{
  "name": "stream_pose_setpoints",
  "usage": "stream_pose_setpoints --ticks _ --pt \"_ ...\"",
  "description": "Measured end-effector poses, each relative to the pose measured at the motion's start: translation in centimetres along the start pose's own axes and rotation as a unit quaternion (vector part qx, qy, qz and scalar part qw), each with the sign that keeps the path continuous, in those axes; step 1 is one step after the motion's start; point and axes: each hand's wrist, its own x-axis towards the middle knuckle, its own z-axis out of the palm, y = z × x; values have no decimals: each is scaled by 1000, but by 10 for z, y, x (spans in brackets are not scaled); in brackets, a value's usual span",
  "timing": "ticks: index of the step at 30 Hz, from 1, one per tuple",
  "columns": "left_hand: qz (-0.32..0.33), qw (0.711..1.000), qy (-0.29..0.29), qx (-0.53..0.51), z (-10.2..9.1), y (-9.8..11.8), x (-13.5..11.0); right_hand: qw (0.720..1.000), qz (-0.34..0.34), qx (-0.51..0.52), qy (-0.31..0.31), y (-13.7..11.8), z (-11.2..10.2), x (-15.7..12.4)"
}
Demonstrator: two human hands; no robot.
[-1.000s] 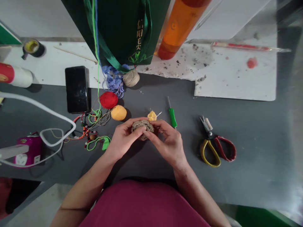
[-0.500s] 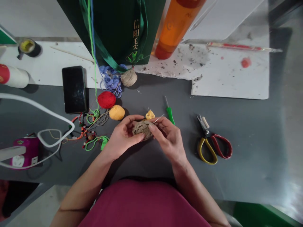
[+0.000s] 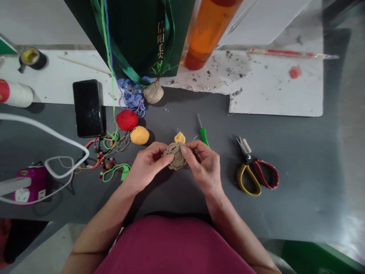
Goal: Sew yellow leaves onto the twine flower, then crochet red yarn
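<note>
Both hands hold a round crocheted jute-twine piece (image 3: 175, 156) above the grey tabletop (image 3: 285, 213). My left hand (image 3: 149, 165) grips its left side, and my right hand (image 3: 203, 165) pinches its right side. Just beyond it lies a small yellow crocheted piece (image 3: 180, 137). A green-handled crochet hook (image 3: 203, 136) lies close to my right hand. Red-and-yellow-handled scissors (image 3: 255, 175) rest further right. A red yarn ball (image 3: 127, 120), a yellow yarn ball (image 3: 139, 135) and a twine ball (image 3: 153, 93) sit beyond my left hand.
A dark green bag (image 3: 137, 34) and an orange bottle (image 3: 208, 34) stand at the far side, on a stained white board (image 3: 273, 87). A black phone (image 3: 88, 108), tangled beads and green cord (image 3: 110, 161), a white cable (image 3: 42, 129) and a pink device (image 3: 31, 182) lie left.
The fingers have shifted around the jute piece, and the thin needle showing earlier is now hardly visible. The whole scene has drifted slightly left in view.
</note>
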Motion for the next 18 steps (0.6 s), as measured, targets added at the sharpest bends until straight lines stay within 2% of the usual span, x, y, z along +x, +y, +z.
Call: stream_pose_setpoints --ticks 3,9,13,18 --pt "19 1000 13 6 2 -3 1 1000 6 2 -5 -3 -2 1" --pt "0 991 78 -111 3 -13 5 994 26 73 -75 -3 -3 1" --pt "-5 987 68 -145 2 -12 6 989 48 104 -98 -1 -4 2" --pt "-32 984 52 -165 3 -9 5 981 84 145 -97 -2 -5 4"
